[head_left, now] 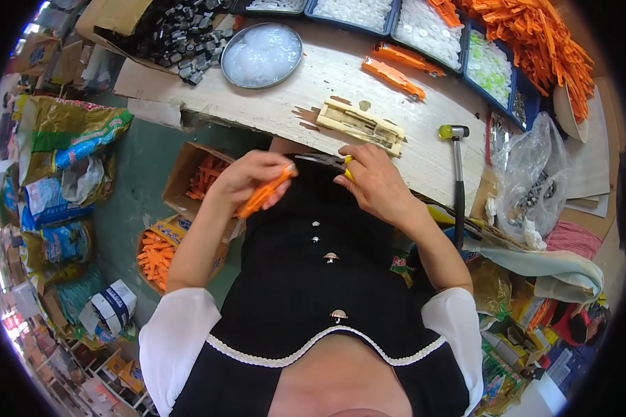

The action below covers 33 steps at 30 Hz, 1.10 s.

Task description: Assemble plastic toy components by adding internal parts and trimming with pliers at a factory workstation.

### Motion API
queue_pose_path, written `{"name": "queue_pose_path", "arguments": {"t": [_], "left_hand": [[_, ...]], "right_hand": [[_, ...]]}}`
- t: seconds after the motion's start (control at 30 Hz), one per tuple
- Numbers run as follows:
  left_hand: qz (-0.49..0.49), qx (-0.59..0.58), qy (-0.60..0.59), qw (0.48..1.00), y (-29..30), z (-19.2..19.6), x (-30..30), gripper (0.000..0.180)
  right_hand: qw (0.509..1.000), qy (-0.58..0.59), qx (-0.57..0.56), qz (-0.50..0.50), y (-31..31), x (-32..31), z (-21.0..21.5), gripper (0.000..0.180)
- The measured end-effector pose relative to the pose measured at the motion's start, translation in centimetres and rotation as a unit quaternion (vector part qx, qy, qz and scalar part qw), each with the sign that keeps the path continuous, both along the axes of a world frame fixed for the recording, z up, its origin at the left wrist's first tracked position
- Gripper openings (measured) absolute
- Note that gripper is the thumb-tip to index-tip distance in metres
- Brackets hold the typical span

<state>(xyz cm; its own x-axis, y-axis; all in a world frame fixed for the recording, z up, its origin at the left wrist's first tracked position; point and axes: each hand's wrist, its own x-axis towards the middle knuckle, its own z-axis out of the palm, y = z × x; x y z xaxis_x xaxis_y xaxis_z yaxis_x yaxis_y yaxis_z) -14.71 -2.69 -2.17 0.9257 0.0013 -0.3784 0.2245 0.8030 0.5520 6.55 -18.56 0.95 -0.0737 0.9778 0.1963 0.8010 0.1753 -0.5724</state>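
Observation:
My left hand [252, 172] is closed around a long orange plastic part [263, 193], held in front of my body by the table edge. A small pale tip shows at the part's upper end. Yellow-handled pliers [321, 160] are gripped in my right hand [379, 182], their dark jaws pointing left toward the orange part but apart from it. Just beyond my right hand, a cream-coloured fixture [360, 125] with a long slot lies on the table. Farther back rest two orange parts, the nearer one [394, 78] and the farther one [409, 57].
A round metal dish [262, 82] of clear jelly-like stuff sits beside a heap of black parts [181, 35]. Blue trays [459, 59] of small white pieces line the back. A hammer [458, 160] lies right, below piled orange parts [528, 42]. Cardboard boxes [182, 179] stand left.

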Motion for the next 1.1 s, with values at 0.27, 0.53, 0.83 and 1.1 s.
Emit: {"name": "queue_pose_path", "arguments": {"t": [0.27,0.53,0.83,1.1], "left_hand": [[-0.113,0.606,0.242,0.75,2.7,-1.0,-4.8,0.025],[0.111,0.903,-0.182,0.374,1.4,1.1,21.7,0.021],[0.113,0.787,-0.148,0.589,4.5,-0.2,20.9,0.021],[0.237,0.287,0.008,0.928,-0.1,3.3,10.9,0.027]], "right_hand": [[0.994,0.02,0.016,-0.104,-2.2,3.3,0.2,0.018],[0.985,0.017,0.024,-0.171,-3.5,4.1,1.3,0.018],[0.969,0.024,0.017,-0.246,-4.4,5.2,0.2,0.018],[0.978,0.096,0.027,-0.184,0.1,3.5,0.4,0.021]]}}
